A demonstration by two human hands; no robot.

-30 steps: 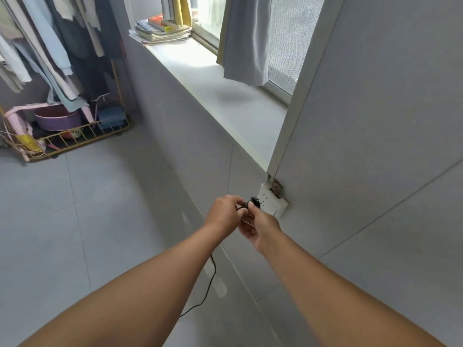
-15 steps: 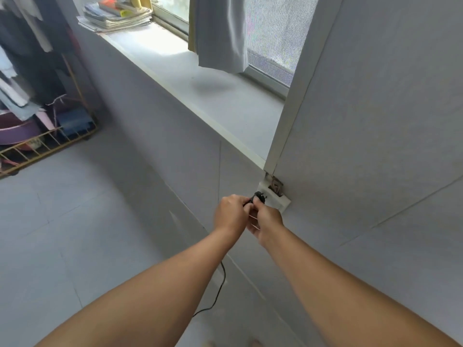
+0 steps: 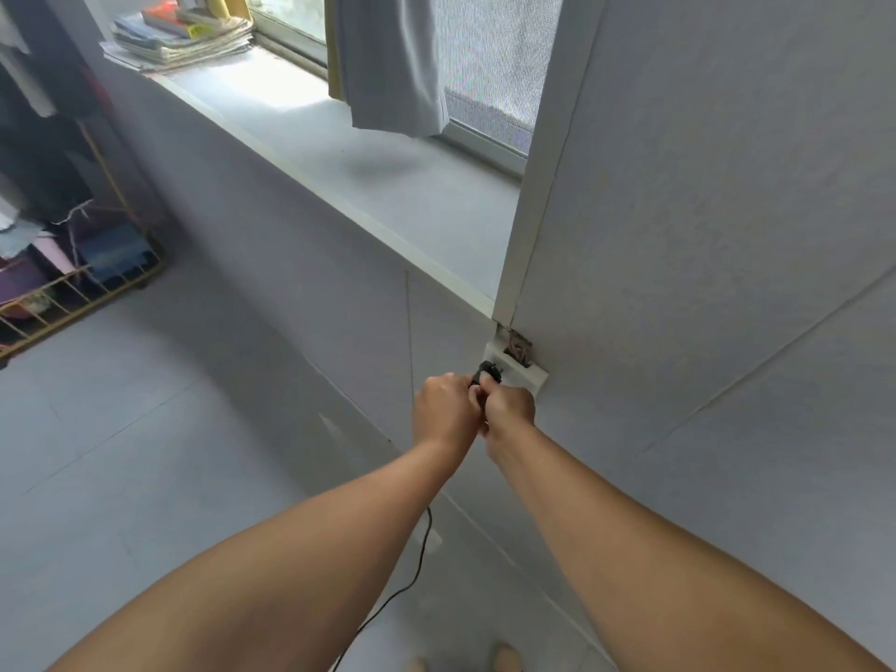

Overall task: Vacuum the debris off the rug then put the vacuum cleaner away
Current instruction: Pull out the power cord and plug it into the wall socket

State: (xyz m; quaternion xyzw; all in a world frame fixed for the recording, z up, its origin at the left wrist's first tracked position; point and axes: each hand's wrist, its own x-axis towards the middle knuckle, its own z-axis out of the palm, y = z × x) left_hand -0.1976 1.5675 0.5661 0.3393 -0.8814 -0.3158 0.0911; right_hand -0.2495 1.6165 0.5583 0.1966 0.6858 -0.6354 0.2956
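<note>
Both hands on a black plug at the wall socket.
Left hand [image 3: 443, 410] and right hand [image 3: 510, 410] touch each other, fingers curled, pinching the plug [image 3: 486, 370] at the white socket [image 3: 522, 376] just under the windowsill [image 3: 388, 186] corner; prongs in or out, can't tell. Cord [image 3: 423, 550] hangs under the left forearm toward the floor.
</note>
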